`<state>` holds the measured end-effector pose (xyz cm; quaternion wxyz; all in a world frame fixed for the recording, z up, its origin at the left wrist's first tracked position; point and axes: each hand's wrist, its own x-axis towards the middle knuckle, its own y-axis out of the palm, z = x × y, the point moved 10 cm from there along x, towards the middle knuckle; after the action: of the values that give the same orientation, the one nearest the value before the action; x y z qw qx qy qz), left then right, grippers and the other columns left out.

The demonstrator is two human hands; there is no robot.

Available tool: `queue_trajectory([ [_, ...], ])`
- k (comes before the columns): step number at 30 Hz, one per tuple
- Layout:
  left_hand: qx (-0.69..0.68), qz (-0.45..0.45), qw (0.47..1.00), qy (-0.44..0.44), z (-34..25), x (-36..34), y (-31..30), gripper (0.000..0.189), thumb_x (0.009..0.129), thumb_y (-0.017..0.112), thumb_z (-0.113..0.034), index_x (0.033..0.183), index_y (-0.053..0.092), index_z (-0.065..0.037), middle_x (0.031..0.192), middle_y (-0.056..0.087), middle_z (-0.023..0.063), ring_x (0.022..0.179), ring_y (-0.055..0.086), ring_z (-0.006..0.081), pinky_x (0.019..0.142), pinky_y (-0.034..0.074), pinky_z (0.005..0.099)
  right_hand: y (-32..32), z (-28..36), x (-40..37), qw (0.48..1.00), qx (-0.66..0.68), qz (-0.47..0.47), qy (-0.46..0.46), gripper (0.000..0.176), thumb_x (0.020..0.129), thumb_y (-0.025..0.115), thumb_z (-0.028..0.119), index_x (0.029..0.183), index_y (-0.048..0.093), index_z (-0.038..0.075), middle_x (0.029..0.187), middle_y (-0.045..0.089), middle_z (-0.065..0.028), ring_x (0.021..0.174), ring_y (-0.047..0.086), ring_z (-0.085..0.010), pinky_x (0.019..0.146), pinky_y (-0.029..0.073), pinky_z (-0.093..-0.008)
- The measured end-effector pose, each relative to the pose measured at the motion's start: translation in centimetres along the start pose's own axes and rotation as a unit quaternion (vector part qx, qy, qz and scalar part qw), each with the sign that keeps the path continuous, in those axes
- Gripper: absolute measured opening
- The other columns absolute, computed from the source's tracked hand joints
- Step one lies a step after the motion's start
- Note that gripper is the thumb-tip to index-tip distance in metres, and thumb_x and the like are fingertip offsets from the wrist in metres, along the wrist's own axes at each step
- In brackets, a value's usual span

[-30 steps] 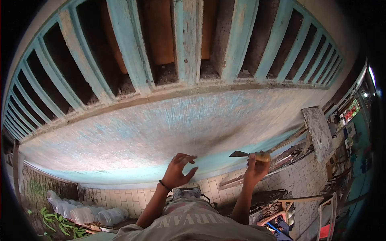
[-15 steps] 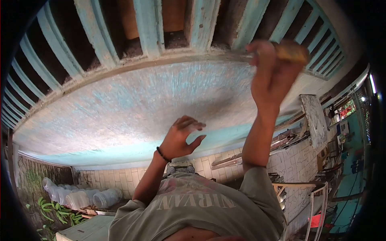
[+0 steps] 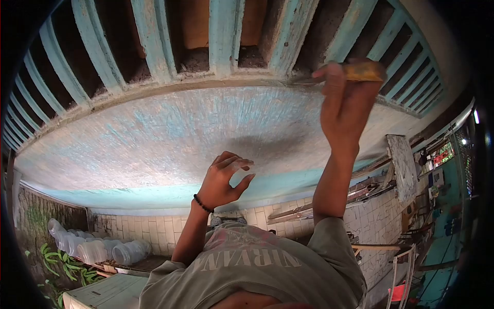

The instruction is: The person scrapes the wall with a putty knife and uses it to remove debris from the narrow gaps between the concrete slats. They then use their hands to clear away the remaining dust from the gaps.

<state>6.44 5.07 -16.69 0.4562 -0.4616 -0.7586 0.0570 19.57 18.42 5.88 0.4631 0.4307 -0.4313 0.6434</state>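
Note:
My right hand [image 3: 346, 103] is closed around the yellow handle of a scraper [image 3: 366, 71]. Its thin blade points left and lies along the ledge [image 3: 206, 83] at the foot of the blue slats. Lower down, my left hand [image 3: 222, 180] is held in front of the wall [image 3: 175, 134] with fingers loosely curled and thumb apart, holding nothing. A dark bead bracelet [image 3: 203, 203] circles that wrist. Patchy turquoise paint and pale bare streaks cover the wall below the ledge.
Blue slats [image 3: 223, 41] with dark gaps run across the top. Several clear plastic containers [image 3: 92, 251] stand at lower left, beside green plants [image 3: 67, 262] and a pale green cabinet [image 3: 110, 291]. A weathered board [image 3: 402, 167] leans at right, near long wood pieces [image 3: 303, 211] on the tiled floor.
The slats and wall have shifted rightward in view. My right hand, blurred before, is now sharper, with the scraper blade against the ledge. My left hand is slightly lower and further left.

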Motion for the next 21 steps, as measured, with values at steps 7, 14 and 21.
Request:
queue_trajectory([
  [7, -0.01, -0.022, 0.999, 0.027, -0.5, 1.5, -1.1, 0.032, 0.081, 0.08, -0.003, 0.112, 0.072, -0.006, 0.1, 0.076, 0.0099, 0.103, 0.068, 0.0311, 0.089, 0.055, 0.0413, 1.6, -0.9, -0.3, 0.996, -0.076, 0.006, -0.039, 0.031, 0.104, 0.064, 0.014, 0.117, 0.039, 0.0, 0.094, 0.061, -0.011, 0.072, 0.065, -0.014, 0.056, 0.048, -0.0264],
  [14, -0.036, -0.013, 0.999, 0.018, 0.1, 1.3, -0.2, 0.033, 0.08, 0.08, -0.002, 0.112, 0.072, -0.006, 0.1, 0.077, 0.0104, 0.105, 0.068, 0.0316, 0.089, 0.055, 0.0422, -1.1, 1.0, -0.4, 0.998, -0.005, -0.053, -0.021, 0.024, 0.108, 0.055, 0.012, 0.119, 0.038, 0.0, 0.084, 0.064, -0.0109, 0.07, 0.062, -0.0127, 0.063, 0.049, -0.0253],
  [21, -0.028, -0.021, 0.998, 0.06, -2.2, 3.1, -1.3, 0.031, 0.08, 0.079, -0.003, 0.11, 0.071, -0.006, 0.1, 0.077, 0.0098, 0.103, 0.068, 0.0322, 0.089, 0.055, 0.0422, 1.8, 0.3, -1.6, 0.996, -0.081, 0.035, -0.01, 0.025, 0.108, 0.055, 0.013, 0.121, 0.038, 0.0, 0.102, 0.067, -0.015, 0.07, 0.062, -0.0128, 0.067, 0.05, -0.0236],
])
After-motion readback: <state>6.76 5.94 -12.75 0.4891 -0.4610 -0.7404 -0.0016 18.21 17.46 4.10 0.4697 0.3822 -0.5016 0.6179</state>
